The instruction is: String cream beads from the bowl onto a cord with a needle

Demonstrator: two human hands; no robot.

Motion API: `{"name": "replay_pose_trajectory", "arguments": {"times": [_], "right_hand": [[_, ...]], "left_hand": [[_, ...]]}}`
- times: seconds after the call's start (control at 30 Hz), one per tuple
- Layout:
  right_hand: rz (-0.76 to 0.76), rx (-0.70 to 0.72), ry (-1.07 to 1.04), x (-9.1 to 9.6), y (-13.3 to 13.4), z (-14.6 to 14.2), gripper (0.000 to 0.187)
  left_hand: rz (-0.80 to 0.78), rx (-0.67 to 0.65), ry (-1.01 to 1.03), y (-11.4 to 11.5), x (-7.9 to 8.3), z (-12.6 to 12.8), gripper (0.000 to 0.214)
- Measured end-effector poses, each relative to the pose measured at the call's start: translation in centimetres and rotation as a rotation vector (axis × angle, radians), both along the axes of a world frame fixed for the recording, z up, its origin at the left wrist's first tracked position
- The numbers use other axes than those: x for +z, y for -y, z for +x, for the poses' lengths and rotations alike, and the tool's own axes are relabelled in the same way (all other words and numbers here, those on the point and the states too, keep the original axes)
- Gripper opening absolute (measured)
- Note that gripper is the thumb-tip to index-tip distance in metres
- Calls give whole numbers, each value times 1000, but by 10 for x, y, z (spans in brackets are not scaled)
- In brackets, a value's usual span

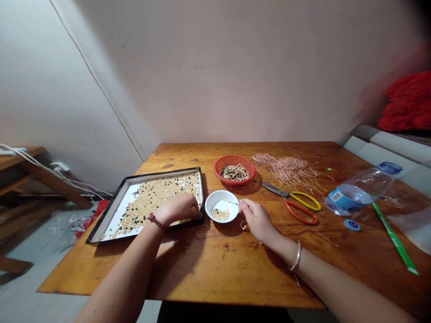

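Observation:
My left hand (178, 207) rests curled at the near right corner of a black-rimmed tray (111, 207) spread with several tan and dark beads; its fingertips pinch at the beads, but what they hold is hidden. My right hand (256, 217) sits just right of a small white bowl (222, 206) holding a few beads, and pinches a thin needle or thread that points over the bowl's rim. A few strung beads lie on the table under that hand.
A red basket (235, 170) of beaded strands stands behind the bowl. Pink cord (289, 168), yellow-and-orange scissors (298, 204), a toppled water bottle (360, 189), its blue cap (352, 224) and a green stick (394, 237) lie to the right on the wooden table (215, 264).

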State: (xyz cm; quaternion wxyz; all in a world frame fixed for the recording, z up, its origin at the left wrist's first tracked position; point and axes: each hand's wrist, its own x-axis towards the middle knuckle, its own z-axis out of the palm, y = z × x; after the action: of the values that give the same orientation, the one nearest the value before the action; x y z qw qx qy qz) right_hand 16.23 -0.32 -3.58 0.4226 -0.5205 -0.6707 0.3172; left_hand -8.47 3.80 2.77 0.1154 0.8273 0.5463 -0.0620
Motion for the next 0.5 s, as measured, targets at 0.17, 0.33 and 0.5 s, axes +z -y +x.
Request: {"name": "replay_pose_trajectory", "arguments": {"times": [0.17, 0.33, 0.5], "right_hand": [[5, 6, -14, -1, -1, 0, 37], [13, -4, -18, -1, -1, 0, 38], [-4, -5, -42, -1, -2, 0, 38]], "left_hand": [[-17, 38, -40, 4, 1, 2, 16], [54, 81, -41, 2, 5, 0, 17], [270, 77, 255, 0, 11, 5, 21]]}}
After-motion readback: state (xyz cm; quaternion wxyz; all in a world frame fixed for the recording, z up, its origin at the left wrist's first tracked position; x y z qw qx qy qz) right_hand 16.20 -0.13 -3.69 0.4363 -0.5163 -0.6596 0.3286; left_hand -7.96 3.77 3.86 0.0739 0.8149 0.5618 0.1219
